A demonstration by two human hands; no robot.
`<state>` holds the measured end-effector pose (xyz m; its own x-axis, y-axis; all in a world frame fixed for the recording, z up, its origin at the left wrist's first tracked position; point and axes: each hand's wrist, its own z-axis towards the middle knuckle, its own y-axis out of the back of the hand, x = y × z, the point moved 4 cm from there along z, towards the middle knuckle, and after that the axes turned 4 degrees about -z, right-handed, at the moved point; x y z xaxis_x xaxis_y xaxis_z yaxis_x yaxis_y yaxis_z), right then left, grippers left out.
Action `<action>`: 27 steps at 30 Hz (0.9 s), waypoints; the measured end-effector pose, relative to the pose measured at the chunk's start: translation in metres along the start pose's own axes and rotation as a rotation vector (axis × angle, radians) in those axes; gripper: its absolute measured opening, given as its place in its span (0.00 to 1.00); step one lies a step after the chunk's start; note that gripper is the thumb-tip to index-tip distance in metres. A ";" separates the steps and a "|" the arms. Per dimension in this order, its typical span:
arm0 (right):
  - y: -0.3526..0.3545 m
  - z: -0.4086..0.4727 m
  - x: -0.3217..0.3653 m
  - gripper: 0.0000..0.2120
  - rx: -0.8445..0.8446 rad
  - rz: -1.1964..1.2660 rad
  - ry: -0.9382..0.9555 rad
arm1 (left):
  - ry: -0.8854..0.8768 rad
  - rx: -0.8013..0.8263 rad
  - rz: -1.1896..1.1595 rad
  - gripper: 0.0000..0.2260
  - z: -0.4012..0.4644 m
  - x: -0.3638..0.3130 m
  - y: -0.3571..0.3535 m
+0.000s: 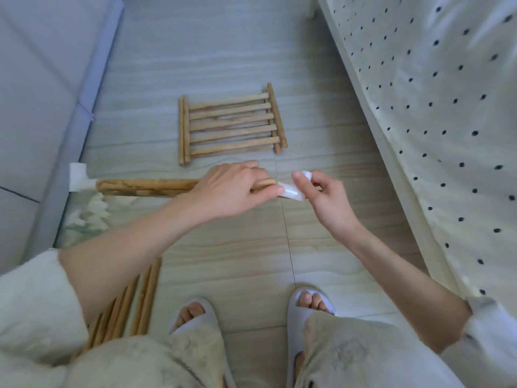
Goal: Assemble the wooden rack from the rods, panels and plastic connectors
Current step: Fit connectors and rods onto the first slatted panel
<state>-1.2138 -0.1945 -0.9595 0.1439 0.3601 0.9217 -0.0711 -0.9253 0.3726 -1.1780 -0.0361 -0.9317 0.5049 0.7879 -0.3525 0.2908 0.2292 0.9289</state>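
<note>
1. The left hand (pixel 232 189) is clenched around the near end of the wooden rods (pixel 148 187), which lie across the floor (pixel 223 51).
2. The right hand (pixel 321 197) pinches a white plastic connector (pixel 292 191) right at that rod end.
3. Another white connector (pixel 77 177) caps the rods' far end.
4. A slatted wooden panel (pixel 232 126) lies flat beyond the hands.
5. More rods (pixel 131 303) lie by the left knee.
</note>
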 end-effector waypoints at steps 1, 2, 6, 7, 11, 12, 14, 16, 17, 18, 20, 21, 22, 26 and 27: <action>-0.001 -0.002 0.004 0.18 -0.030 -0.005 0.001 | -0.001 -0.018 -0.010 0.22 -0.002 -0.003 0.002; -0.002 -0.004 0.007 0.18 -0.056 -0.018 0.000 | -0.002 -0.032 -0.023 0.22 -0.003 -0.007 0.002; -0.003 -0.010 0.011 0.23 -0.152 -0.038 -0.032 | -0.014 -0.071 -0.025 0.21 -0.007 -0.020 0.001; -0.003 -0.011 0.010 0.23 -0.167 -0.034 -0.052 | -0.017 -0.064 -0.013 0.19 -0.006 -0.022 0.002; -0.007 -0.013 0.001 0.18 -0.197 0.031 -0.151 | -0.022 0.020 0.101 0.20 -0.002 -0.029 -0.005; -0.008 -0.014 0.000 0.18 -0.199 0.049 -0.160 | -0.017 0.008 0.137 0.21 -0.001 -0.030 -0.008; -0.008 -0.012 0.000 0.18 -0.208 0.049 -0.165 | 0.013 -0.053 0.169 0.21 -0.001 -0.032 -0.012; -0.007 -0.010 0.002 0.19 -0.215 0.042 -0.163 | 0.050 -0.095 0.168 0.20 -0.001 -0.031 -0.014; -0.007 -0.009 0.003 0.19 -0.215 0.044 -0.154 | 0.057 -0.105 0.170 0.19 -0.001 -0.031 -0.015; -0.008 -0.008 0.003 0.19 -0.214 0.041 -0.141 | 0.056 -0.111 0.172 0.18 -0.002 -0.032 -0.016; -0.009 -0.007 0.003 0.20 -0.217 0.024 -0.125 | 0.056 -0.116 0.180 0.17 -0.002 -0.032 -0.015; -0.009 -0.007 0.003 0.20 -0.220 0.021 -0.122 | 0.058 -0.124 0.185 0.17 -0.003 -0.032 -0.015; -0.010 -0.005 0.004 0.20 -0.223 0.023 -0.117 | 0.057 -0.137 0.192 0.17 -0.003 -0.032 -0.015; -0.011 -0.002 0.006 0.18 -0.225 0.023 -0.114 | 0.035 -0.175 0.201 0.19 -0.002 -0.031 -0.014; -0.010 -0.002 0.007 0.18 -0.228 0.029 -0.116 | 0.033 -0.165 0.199 0.20 -0.001 -0.030 -0.014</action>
<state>-1.2139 -0.1825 -0.9570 0.2499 0.3056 0.9188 -0.2958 -0.8794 0.3729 -1.1975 -0.0622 -0.9341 0.5115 0.8443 -0.1596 0.0501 0.1561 0.9865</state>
